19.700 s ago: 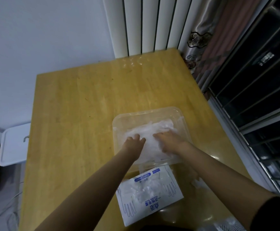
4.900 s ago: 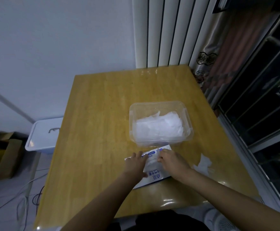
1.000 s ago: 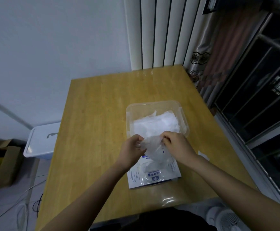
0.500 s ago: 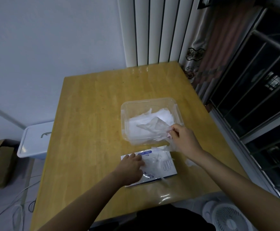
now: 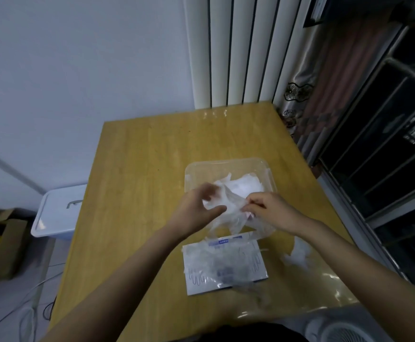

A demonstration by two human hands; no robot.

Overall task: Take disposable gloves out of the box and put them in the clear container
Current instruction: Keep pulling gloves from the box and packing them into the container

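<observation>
Right hand pinches a disposable glove, held between both hands above the clear container near wall. Left hand blurred; grip indeterminate. Hazard: clinging film may follow the fingers out and land short.

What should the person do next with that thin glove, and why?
Probably move the glove a little forward, onto the pile in the clear container, and let go: left hand and right hand hold it over the container's near edge, not yet laid down.
</observation>
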